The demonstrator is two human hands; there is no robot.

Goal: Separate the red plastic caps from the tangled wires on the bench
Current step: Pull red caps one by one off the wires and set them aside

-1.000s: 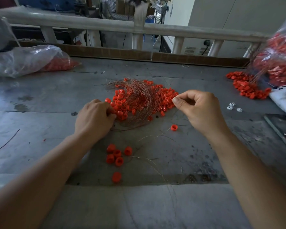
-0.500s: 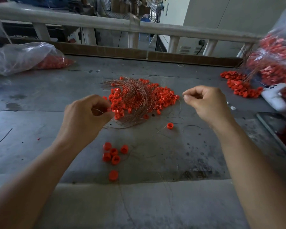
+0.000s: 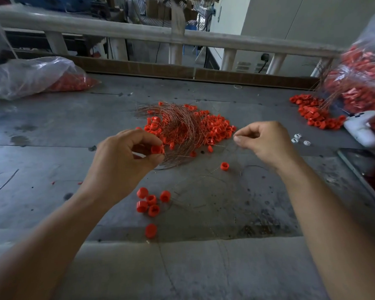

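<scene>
A tangle of thin coppery wires point(image 3: 178, 126) lies on a heap of red plastic caps point(image 3: 214, 128) in the middle of the grey bench point(image 3: 52, 135). My left hand point(image 3: 126, 161) is raised at the heap's near left edge and pinches one red cap point(image 3: 156, 149) between thumb and fingers. My right hand point(image 3: 266, 144) hovers at the heap's right edge with thumb and forefinger pinched on a thin wire point(image 3: 230, 146) that I can barely see. Several loose caps point(image 3: 151, 202) sit in a small group nearer to me, and a single cap point(image 3: 224, 166) lies between my hands.
A clear plastic bag point(image 3: 30, 76) with red caps lies at the back left. A second bag point(image 3: 362, 83) of caps and wires sits at the right, with spilled caps point(image 3: 312, 113) and a white device point(image 3: 359, 128) beside it. A dark tray point(image 3: 364, 172) lies at the right edge.
My left hand has lifted off the heap's left edge and now holds one red cap clear of it. My right hand has drawn slightly right, still pinched.
</scene>
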